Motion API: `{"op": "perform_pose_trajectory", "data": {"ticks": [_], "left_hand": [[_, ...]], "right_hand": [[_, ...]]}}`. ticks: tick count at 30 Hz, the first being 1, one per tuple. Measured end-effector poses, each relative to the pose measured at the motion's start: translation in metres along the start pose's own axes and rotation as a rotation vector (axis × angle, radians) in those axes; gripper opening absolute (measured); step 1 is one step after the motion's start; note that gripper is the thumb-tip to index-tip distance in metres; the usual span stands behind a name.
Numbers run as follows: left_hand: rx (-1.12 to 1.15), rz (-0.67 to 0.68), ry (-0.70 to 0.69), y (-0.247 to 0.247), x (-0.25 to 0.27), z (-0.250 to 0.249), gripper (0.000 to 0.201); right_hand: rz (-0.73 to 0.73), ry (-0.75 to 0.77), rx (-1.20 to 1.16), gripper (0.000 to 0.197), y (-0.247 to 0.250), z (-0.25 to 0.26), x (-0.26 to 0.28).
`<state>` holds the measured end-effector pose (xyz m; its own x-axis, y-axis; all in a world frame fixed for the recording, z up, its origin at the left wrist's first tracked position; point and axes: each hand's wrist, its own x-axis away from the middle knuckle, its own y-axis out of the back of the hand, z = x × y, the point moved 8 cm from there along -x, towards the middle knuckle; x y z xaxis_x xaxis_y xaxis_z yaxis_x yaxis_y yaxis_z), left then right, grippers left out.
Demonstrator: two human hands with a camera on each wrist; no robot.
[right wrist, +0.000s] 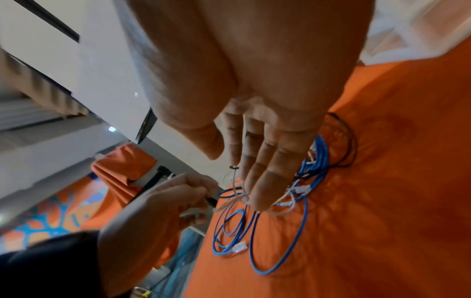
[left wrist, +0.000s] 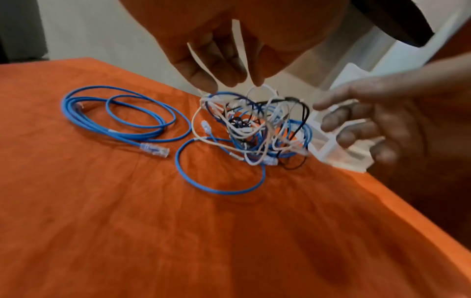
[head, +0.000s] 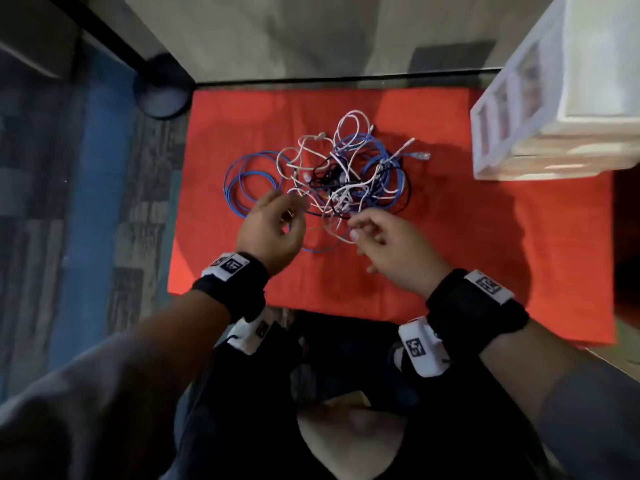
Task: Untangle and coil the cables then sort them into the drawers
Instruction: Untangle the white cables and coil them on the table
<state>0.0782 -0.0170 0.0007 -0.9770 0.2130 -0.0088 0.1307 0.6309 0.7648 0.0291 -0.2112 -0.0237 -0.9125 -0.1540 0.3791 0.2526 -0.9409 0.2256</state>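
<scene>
A wrinkled orange-red cloth [head: 450, 237] covers the counter. On it lies a tangle [head: 346, 174] of thin round cables: smooth blue ones, slimmer white ones and a few black strands, knotted loosely in a heap near the middle of the cloth. To the heap's left a blue cable [left wrist: 122, 119] lies in flat, wide loops, its clear plastic plug [left wrist: 155, 150] resting on the cloth. Another blue loop [left wrist: 219, 189] spreads out on the near side of the heap. At the far right corner stands a white plastic drawer unit [head: 540, 109] with translucent fronts, well apart from the cables.

Both hands hover at the near edge of the tangle, close together but not touching. The left hand [head: 273, 230] has its fingers [left wrist: 203, 78] curled downward, with a white cable [left wrist: 238, 50] running through them and down into the heap; in the head view the thumb and forefinger look pinched on it. The right hand [head: 388, 244] sits just right of it, palm turned inward, fingers [right wrist: 267, 181] nearly straight and pointing down at the heap. A pale strand [right wrist: 234, 181] runs beside its forefinger, and in the head view the fingertips seem to nip a white loop, but blur makes this grip uncertain.
</scene>
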Motion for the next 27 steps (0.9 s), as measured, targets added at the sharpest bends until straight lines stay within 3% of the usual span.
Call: {"op": "perform_pose_trajectory", "data": {"ticks": [7,11,15,19,24,27], "left_hand": [[-0.214,-0.048,-0.315,-0.025,0.020,0.015,0.018],[-0.186,-0.155,-0.424,-0.032,0.025,0.022,0.012],[-0.136,-0.241,-0.496,-0.044,0.028,0.025,0.013],[-0.041,-0.262,-0.512,-0.053,0.032,0.026,0.016],[0.023,-0.318,-0.420,-0.037,0.065,0.019,0.014],[-0.157,-0.196,-0.306,-0.034,0.072,0.023,0.024]], "right_hand": [[-0.138,0.252,0.160,0.013,-0.023,-0.021,-0.016],[-0.236,0.354,0.264,0.034,-0.025,-0.029,-0.014],[-0.265,0.424,0.290,0.043,-0.031,-0.038,-0.012],[-0.273,0.466,0.177,0.037,-0.039,-0.039,-0.006],[-0.384,0.444,0.104,0.006,-0.044,-0.045,0.014],[-0.439,0.439,0.177,0.018,-0.041,-0.042,0.021]]}}
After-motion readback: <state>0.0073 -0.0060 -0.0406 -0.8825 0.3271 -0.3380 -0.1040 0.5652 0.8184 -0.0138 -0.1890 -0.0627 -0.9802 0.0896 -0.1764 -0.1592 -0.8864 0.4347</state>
